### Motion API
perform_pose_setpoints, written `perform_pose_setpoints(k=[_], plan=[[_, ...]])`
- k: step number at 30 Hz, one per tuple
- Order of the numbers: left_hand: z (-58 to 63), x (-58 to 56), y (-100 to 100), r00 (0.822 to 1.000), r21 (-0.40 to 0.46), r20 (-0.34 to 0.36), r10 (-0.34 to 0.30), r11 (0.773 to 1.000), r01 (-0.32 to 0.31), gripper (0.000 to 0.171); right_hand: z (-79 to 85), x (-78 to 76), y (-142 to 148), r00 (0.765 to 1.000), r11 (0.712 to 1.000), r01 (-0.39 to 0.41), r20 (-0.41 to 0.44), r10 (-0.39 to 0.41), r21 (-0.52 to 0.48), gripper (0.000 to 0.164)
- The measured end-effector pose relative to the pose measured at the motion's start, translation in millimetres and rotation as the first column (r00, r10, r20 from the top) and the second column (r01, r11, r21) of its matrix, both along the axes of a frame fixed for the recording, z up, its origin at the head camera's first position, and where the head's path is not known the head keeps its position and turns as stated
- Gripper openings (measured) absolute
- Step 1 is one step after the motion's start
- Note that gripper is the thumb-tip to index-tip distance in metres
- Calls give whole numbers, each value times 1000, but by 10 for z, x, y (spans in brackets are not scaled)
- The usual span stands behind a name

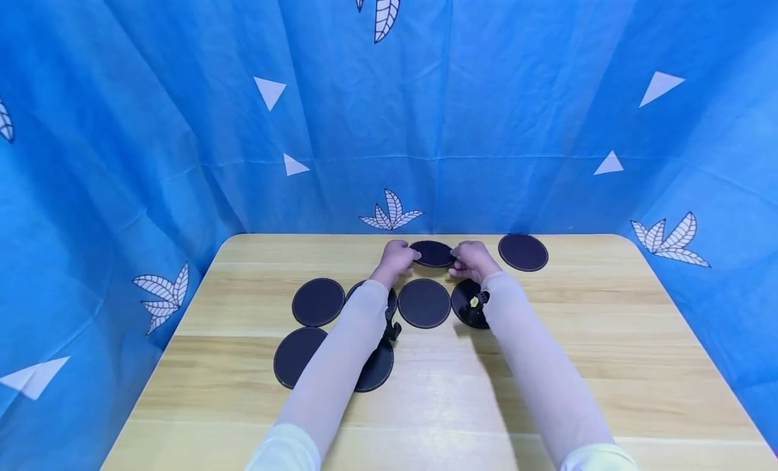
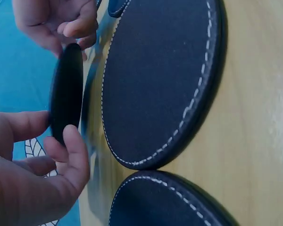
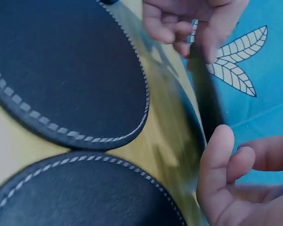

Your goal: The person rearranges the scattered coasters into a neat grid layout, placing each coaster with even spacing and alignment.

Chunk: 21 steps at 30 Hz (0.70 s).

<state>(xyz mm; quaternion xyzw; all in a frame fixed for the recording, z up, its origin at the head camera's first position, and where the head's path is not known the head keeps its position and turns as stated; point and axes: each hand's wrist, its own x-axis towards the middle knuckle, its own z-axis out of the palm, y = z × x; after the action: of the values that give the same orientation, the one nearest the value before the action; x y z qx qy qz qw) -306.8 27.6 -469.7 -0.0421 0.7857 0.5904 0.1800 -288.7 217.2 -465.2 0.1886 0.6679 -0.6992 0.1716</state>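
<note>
Between my two hands, near the table's back edge, is a round black coaster, raised and tilted. My left hand pinches its left rim between thumb and fingers. On the opposite rim my right hand has its grip. Both wrist views show this coaster nearly edge-on, blurred in the right wrist view. Just in front of the hands lies another black coaster with pale stitching round its rim, flat on the wood. A neighbouring coaster is partly hidden under my right wrist.
More coasters lie at the left: one in the same row, another nearer me, and others partly covered by my left arm. A separate coaster is at the back right. A blue curtain hangs behind the wooden table.
</note>
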Motion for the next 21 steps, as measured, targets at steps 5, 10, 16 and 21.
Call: perform_pose_setpoints(k=[5, 10, 16, 21], plan=[[31, 54, -39, 998, 140, -38, 56, 989, -50, 57, 20, 57, -15, 997, 997, -5, -74, -1, -71, 55], [67, 56, -51, 994, 295, -63, 89, 953, -67, 60, 65, 113, -28, 987, 974, -46, -161, 10, -224, 62], [175, 84, -76, 992, 337, -123, 5, 941, 37, 65, 104, 198, -12, 965, 954, -130, -256, 59, -270, 64], [293, 171, -129, 969, 318, -213, -123, 929, 188, 72, 196, 305, 3, 936, 938, -193, -340, 88, -289, 68]])
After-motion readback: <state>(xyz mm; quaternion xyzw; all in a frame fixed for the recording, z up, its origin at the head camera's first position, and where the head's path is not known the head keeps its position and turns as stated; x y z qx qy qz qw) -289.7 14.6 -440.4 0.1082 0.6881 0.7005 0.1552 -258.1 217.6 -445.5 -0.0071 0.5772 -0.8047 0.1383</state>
